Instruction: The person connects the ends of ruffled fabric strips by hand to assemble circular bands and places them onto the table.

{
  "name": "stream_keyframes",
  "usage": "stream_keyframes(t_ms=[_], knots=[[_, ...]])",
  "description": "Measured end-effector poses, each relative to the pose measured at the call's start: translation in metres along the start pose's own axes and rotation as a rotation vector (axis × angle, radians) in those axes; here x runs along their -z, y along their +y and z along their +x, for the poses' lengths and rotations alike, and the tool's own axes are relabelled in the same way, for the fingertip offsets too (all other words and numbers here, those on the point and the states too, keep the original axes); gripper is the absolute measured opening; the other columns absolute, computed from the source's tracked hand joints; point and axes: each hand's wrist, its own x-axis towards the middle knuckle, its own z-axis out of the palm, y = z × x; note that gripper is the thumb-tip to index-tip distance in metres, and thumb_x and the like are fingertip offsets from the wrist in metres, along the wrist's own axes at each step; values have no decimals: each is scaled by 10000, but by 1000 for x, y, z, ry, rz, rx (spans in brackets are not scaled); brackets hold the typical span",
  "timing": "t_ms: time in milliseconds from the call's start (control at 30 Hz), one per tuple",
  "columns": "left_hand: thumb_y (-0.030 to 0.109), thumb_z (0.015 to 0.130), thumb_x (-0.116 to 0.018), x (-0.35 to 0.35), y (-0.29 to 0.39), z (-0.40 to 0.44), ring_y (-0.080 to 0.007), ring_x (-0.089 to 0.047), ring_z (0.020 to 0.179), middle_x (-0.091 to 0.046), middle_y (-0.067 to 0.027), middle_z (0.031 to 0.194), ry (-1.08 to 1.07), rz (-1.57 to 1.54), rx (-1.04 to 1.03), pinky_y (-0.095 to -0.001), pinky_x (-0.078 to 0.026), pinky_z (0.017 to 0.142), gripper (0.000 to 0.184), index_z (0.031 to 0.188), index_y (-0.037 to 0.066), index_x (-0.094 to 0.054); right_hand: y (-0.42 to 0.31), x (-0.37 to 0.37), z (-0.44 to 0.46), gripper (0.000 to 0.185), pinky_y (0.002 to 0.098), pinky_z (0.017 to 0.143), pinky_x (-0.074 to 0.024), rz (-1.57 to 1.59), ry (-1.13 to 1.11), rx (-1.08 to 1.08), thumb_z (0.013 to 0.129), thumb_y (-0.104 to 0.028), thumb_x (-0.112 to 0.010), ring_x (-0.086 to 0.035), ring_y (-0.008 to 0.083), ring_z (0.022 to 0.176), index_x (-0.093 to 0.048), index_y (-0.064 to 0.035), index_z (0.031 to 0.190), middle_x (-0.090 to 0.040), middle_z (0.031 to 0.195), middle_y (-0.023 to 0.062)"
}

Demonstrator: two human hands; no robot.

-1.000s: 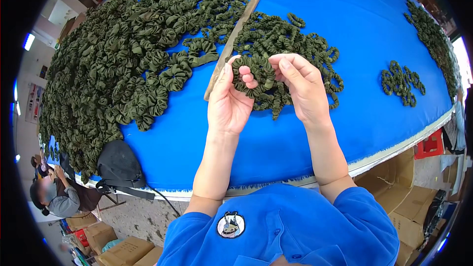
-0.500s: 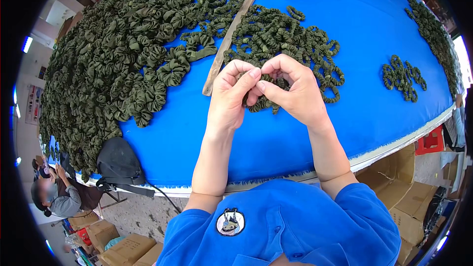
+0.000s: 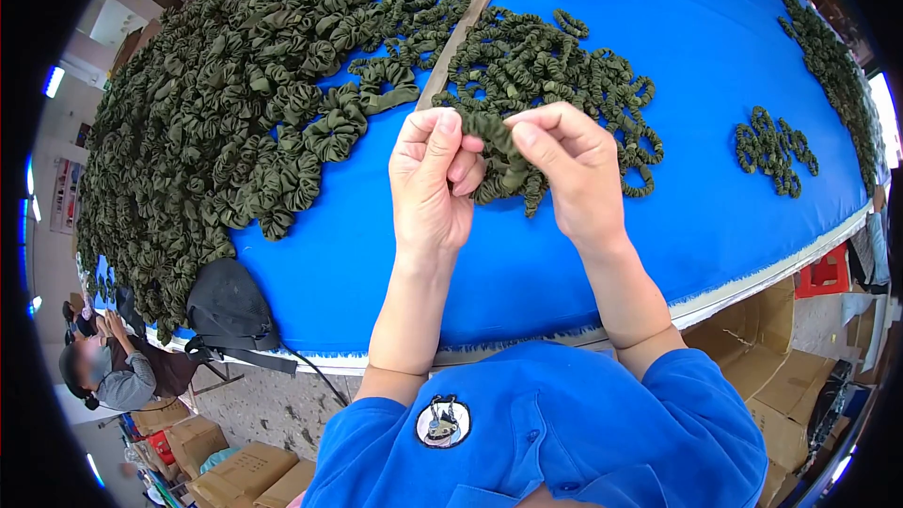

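A dark green scrunchie (image 3: 489,129) is stretched between my two hands above the blue-covered table. My left hand (image 3: 431,179) pinches one end between thumb and curled fingers. At the other end, the thumb and forefinger of my right hand (image 3: 581,169) are closed on the gathered fabric. Part of the loop is hidden by my fingers. Just beyond my hands lies a heap of narrow green scrunchies (image 3: 546,66). A large pile of wider green scrunchies (image 3: 226,85) spreads over the left side of the table.
A wooden strip (image 3: 470,23) separates the two heaps. Off to the right is a small cluster of scrunchies (image 3: 776,150). A black backpack (image 3: 226,306) rests at the near left edge. Another person (image 3: 118,367) sits farther left. Cardboard boxes (image 3: 249,475) stand below the table.
My hands have moved apart from their close position, the right one shifting rightward. The scrunchie, mostly hidden before, now shows drawn out between them.
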Motion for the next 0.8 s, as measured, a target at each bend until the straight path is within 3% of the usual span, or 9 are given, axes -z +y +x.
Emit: stream_keyframes(t_ms=[167,367,567,800], knots=[[87,875,-595,-3,-2,2,-37,-423,517,-594,-69,722,27,-69,85,-143,-311,428,193,1053,31,-546,-5,-4,8,90,192,598,-415,222,103,-35,850,-28,-568,-498,75,656,-621,-14,921,-592,762,25],[114,884,-592,-1,-6,2,-42,-431,554,-588,-67,736,-7,-31,111,-147,-332,461,233,1089,13,-550,-2,2,8,100,181,617,-423,196,92,-37,836,-40,-589,-528,77,684,-613,-3,927,-608,788,42],[129,884,-596,2,-9,2,-46,-425,528,-569,-50,691,-103,106,169,-147,-319,442,179,1018,13,-572,-3,7,5,122,190,686,-439,-6,-93,-52,812,1,-603,-545,79,732,-602,-3,934,-613,811,42],[139,885,-598,6,-4,2,-45,-411,492,-552,-41,639,-86,77,155,-149,-298,408,145,969,23,-575,-8,7,5,87,199,657,-447,8,-49,-79,778,22,-620,-530,83,693,-602,2,861,-610,792,42]])
